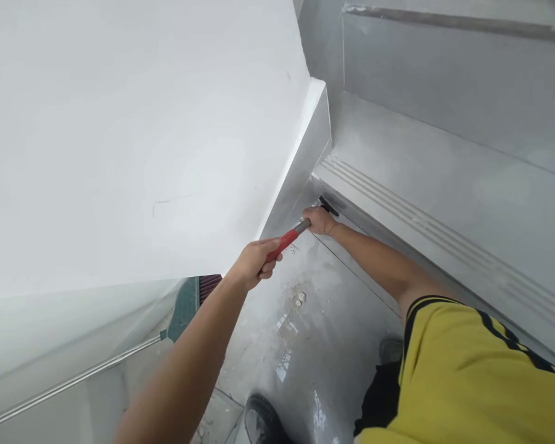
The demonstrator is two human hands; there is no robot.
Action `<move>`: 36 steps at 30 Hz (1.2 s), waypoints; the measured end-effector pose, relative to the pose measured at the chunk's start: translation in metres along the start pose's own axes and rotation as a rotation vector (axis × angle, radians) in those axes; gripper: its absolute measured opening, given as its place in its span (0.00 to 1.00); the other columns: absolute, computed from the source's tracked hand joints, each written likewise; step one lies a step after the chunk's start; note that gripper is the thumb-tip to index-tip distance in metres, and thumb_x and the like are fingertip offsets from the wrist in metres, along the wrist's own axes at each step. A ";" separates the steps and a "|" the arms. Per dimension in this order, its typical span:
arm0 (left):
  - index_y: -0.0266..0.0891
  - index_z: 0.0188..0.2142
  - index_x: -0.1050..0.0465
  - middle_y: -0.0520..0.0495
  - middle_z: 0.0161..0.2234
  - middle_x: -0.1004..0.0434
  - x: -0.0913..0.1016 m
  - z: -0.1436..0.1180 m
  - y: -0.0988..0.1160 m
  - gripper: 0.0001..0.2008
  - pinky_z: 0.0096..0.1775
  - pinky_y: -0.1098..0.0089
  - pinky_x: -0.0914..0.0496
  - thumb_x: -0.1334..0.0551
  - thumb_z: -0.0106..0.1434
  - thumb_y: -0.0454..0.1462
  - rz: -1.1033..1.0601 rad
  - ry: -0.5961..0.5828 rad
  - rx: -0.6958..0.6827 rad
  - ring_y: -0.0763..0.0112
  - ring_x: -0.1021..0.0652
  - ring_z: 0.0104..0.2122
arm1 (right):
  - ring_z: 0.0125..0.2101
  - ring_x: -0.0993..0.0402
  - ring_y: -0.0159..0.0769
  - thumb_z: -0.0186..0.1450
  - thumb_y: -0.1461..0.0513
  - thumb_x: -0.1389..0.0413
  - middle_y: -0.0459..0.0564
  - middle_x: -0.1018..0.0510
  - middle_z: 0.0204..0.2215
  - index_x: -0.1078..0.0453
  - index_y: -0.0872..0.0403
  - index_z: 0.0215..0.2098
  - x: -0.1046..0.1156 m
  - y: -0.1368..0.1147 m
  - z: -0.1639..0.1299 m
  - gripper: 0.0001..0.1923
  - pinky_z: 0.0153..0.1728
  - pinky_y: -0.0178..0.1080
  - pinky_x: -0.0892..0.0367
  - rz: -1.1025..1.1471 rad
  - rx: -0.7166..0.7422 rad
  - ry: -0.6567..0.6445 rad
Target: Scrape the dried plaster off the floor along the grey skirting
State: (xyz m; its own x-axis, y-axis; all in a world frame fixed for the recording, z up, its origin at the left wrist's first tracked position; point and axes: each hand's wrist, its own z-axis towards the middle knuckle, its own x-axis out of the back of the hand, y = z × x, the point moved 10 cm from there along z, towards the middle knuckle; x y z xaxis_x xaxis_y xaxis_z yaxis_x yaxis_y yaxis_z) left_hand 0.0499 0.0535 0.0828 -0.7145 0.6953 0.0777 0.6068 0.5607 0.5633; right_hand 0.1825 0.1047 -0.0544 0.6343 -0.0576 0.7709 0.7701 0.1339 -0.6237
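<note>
Both of my hands are closed around one long tool (290, 235) that has a red grip and a grey metal shaft. My left hand (255, 262) wraps the red part near its lower end, fingers curled tight about it. My right hand (320, 220) grips the grey shaft farther up, close to the tool's dark head (328, 205). That head sits in the corner where the white wall (120, 154) meets the grey stair riser (398, 237), pressed at the joint just under the ribbed edge of the step (398, 203); I cannot tell exactly what kind of head it is. Below my arms lies a dusty grey floor (324, 320) with pale flecks of debris. A green broom (185, 305) with a metal handle leans at the lower left, well apart from my hands. My yellow sleeve (462, 370) fills the lower right.
</note>
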 end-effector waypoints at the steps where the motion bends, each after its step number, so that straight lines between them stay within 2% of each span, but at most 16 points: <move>1: 0.34 0.43 0.32 0.51 0.22 0.36 -0.001 -0.005 -0.003 0.16 0.14 0.78 0.55 0.42 0.58 0.42 0.023 -0.007 0.030 0.85 0.46 0.13 | 0.27 0.35 0.35 0.50 0.68 0.48 0.50 0.29 0.25 0.36 0.56 0.22 -0.004 -0.008 -0.002 0.02 0.30 0.35 0.45 0.027 0.039 -0.049; 3: 0.35 0.42 0.33 0.53 0.21 0.38 -0.004 -0.012 -0.005 0.16 0.14 0.78 0.55 0.42 0.59 0.44 0.061 -0.025 0.068 0.84 0.46 0.12 | 0.27 0.36 0.33 0.51 0.69 0.49 0.48 0.29 0.24 0.37 0.55 0.22 -0.007 -0.021 -0.007 0.03 0.30 0.34 0.45 0.070 0.105 -0.098; 4: 0.35 0.41 0.33 0.53 0.21 0.38 -0.006 -0.013 -0.003 0.16 0.14 0.78 0.54 0.42 0.59 0.43 0.060 -0.034 0.069 0.85 0.46 0.12 | 0.27 0.36 0.33 0.51 0.69 0.49 0.48 0.29 0.25 0.37 0.55 0.22 -0.003 -0.021 -0.008 0.03 0.30 0.34 0.45 0.071 0.104 -0.077; 8: 0.33 0.34 0.34 0.51 0.23 0.36 -0.005 -0.004 0.012 0.08 0.15 0.79 0.52 0.42 0.58 0.38 -0.034 -0.005 0.010 0.86 0.45 0.14 | 0.28 0.35 0.35 0.51 0.69 0.49 0.50 0.29 0.26 0.37 0.56 0.23 0.015 0.002 -0.005 0.03 0.29 0.34 0.45 0.002 -0.055 0.057; 11: 0.33 0.30 0.35 0.52 0.20 0.38 -0.006 -0.004 0.013 0.09 0.14 0.78 0.53 0.43 0.58 0.39 -0.006 0.014 0.034 0.86 0.46 0.13 | 0.27 0.35 0.34 0.51 0.69 0.48 0.48 0.29 0.24 0.37 0.55 0.22 0.004 -0.002 -0.001 0.03 0.29 0.34 0.45 0.048 0.013 -0.032; 14: 0.34 0.34 0.33 0.52 0.21 0.37 -0.008 -0.009 0.010 0.12 0.14 0.78 0.53 0.41 0.57 0.42 0.045 0.005 0.057 0.85 0.45 0.12 | 0.27 0.35 0.33 0.51 0.68 0.48 0.47 0.29 0.24 0.37 0.55 0.22 0.000 -0.013 0.000 0.03 0.29 0.33 0.45 0.083 0.094 -0.061; 18: 0.32 0.33 0.33 0.48 0.24 0.33 0.003 -0.001 0.019 0.10 0.15 0.78 0.50 0.40 0.56 0.39 -0.004 0.046 -0.006 0.85 0.43 0.14 | 0.28 0.34 0.34 0.52 0.68 0.48 0.49 0.28 0.26 0.35 0.56 0.23 0.014 0.007 0.003 0.02 0.28 0.34 0.45 0.005 -0.081 0.035; 21: 0.31 0.34 0.31 0.48 0.24 0.32 0.009 0.005 0.020 0.11 0.14 0.78 0.51 0.41 0.57 0.40 0.035 0.038 0.009 0.86 0.45 0.13 | 0.27 0.34 0.34 0.51 0.67 0.46 0.48 0.28 0.25 0.36 0.55 0.22 0.008 0.003 0.005 0.02 0.28 0.33 0.45 0.035 -0.052 -0.089; 23: 0.31 0.37 0.30 0.46 0.24 0.30 0.010 0.005 0.025 0.14 0.13 0.78 0.50 0.41 0.57 0.41 0.096 0.033 -0.009 0.85 0.44 0.12 | 0.27 0.34 0.33 0.52 0.66 0.46 0.48 0.28 0.25 0.35 0.55 0.22 0.009 -0.004 0.006 0.02 0.28 0.33 0.45 0.061 -0.009 -0.117; 25: 0.30 0.41 0.30 0.42 0.28 0.27 0.013 0.002 0.034 0.16 0.14 0.77 0.43 0.41 0.57 0.41 0.123 0.053 -0.065 0.83 0.39 0.13 | 0.28 0.34 0.34 0.53 0.66 0.46 0.49 0.28 0.26 0.35 0.56 0.23 0.017 -0.002 0.008 0.01 0.29 0.33 0.45 0.050 -0.046 -0.052; 27: 0.30 0.44 0.31 0.39 0.33 0.26 0.019 0.000 0.044 0.18 0.20 0.74 0.33 0.39 0.56 0.39 0.108 0.113 -0.122 0.78 0.30 0.18 | 0.28 0.34 0.34 0.53 0.66 0.46 0.49 0.28 0.26 0.35 0.56 0.24 0.023 0.005 0.011 0.01 0.28 0.33 0.46 0.031 -0.127 0.001; 28: 0.29 0.45 0.31 0.38 0.35 0.26 0.021 -0.001 0.046 0.19 0.24 0.71 0.29 0.38 0.55 0.38 0.098 0.141 -0.140 0.75 0.27 0.21 | 0.27 0.34 0.34 0.52 0.66 0.45 0.49 0.28 0.25 0.35 0.56 0.23 0.021 0.005 0.012 0.02 0.28 0.33 0.46 0.037 -0.140 -0.013; 30: 0.29 0.47 0.32 0.38 0.33 0.25 0.025 -0.003 0.050 0.22 0.30 0.67 0.26 0.38 0.55 0.39 0.108 0.180 -0.169 0.69 0.24 0.25 | 0.26 0.35 0.33 0.52 0.67 0.45 0.47 0.29 0.23 0.36 0.56 0.22 0.014 -0.001 0.014 0.03 0.28 0.33 0.46 0.081 -0.093 -0.088; 32: 0.30 0.49 0.33 0.40 0.28 0.24 0.024 -0.004 0.053 0.23 0.31 0.66 0.26 0.39 0.56 0.41 0.152 0.182 -0.207 0.66 0.23 0.26 | 0.26 0.36 0.32 0.52 0.67 0.46 0.46 0.29 0.23 0.36 0.56 0.22 0.013 -0.006 0.014 0.03 0.28 0.33 0.46 0.120 -0.042 -0.100; 36: 0.29 0.50 0.33 0.42 0.23 0.25 0.024 -0.005 0.051 0.25 0.30 0.66 0.26 0.38 0.55 0.40 0.144 0.222 -0.240 0.67 0.24 0.24 | 0.27 0.35 0.33 0.52 0.67 0.46 0.48 0.29 0.25 0.36 0.56 0.23 0.027 0.005 0.010 0.02 0.29 0.33 0.46 0.080 -0.153 0.056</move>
State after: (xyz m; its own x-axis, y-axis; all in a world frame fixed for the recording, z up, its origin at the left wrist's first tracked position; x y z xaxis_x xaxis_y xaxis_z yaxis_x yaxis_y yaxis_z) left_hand 0.0619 0.0971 0.1175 -0.7018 0.6299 0.3328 0.6267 0.3238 0.7088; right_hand 0.2027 0.1140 -0.0357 0.6932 -0.1087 0.7125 0.7158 -0.0114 -0.6982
